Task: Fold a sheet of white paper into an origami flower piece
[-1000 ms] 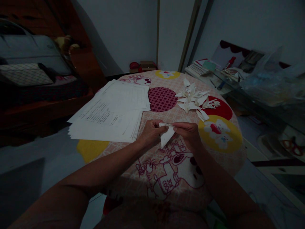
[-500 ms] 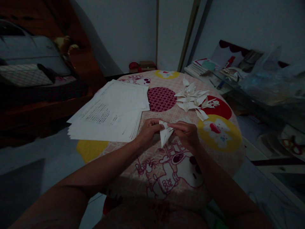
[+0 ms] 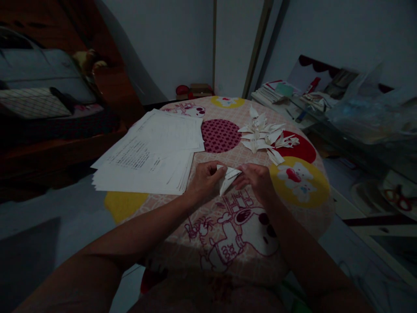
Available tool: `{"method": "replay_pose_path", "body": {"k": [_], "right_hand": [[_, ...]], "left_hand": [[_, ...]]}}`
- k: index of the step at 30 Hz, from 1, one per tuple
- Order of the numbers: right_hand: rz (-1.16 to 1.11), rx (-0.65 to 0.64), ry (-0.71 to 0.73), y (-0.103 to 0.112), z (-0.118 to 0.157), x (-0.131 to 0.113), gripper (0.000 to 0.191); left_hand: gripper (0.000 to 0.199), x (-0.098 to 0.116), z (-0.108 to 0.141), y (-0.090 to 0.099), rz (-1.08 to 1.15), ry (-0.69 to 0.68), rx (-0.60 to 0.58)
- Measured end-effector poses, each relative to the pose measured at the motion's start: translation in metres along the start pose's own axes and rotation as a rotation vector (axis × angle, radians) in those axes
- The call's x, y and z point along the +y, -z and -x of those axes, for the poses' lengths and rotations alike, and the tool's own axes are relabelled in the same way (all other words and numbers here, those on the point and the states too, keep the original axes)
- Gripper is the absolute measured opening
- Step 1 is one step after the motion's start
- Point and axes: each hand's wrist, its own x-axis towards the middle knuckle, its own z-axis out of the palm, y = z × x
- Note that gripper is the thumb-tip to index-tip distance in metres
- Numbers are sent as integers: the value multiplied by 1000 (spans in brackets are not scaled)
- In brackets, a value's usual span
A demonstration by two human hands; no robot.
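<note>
Between my two hands is a small piece of folded white paper (image 3: 229,177), its pointed end tilted down toward me. My left hand (image 3: 207,177) pinches its left side, thumb on top. On the right corner, the fingertips of my right hand (image 3: 256,177) are closed on the paper's edge. Beyond my right hand lies a cluster of folded paper flowers (image 3: 260,134) with pointed white petals. To the left of my left hand is a stack of printed paper sheets (image 3: 153,156), spread unevenly.
A patterned cloth covers the round table (image 3: 182,226). At right, a glass-topped stand (image 3: 312,119) holds papers and a clear plastic bag (image 3: 365,108); scissors (image 3: 397,198) lie lower down. A wooden bench (image 3: 114,91) with bags is at left, and small boxes (image 3: 200,90) sit behind the table.
My right hand has shifted slightly right, from the middle of the folded paper to its right corner. The paper has turned a little and shows a different fold. My left hand keeps its pinch.
</note>
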Motion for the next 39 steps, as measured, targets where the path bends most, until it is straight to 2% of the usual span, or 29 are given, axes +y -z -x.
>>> {"method": "replay_pose_path", "body": {"k": [4,10,17,25,32,39], "right_hand": [[45,-33,-2,-2,1,-1,33],[-3,-69,-33,0,0,4,35],[-5,-68,-40,-4,1,1,35],[41,-83,-22,0,3,-2,27],[198,-165,63,2,2,6,22],[169,-196,30,2,2,5,26]], "left_hand": [[25,0,1,-1,10,8,-3],[26,-2,-1,-2,84,48,-31],[23,4,0,-5,109,67,-36],[22,2,-1,-3,272,182,-178],[15,1,-5,0,145,211,-160],[12,5,-11,8,76,243,-220]]}}
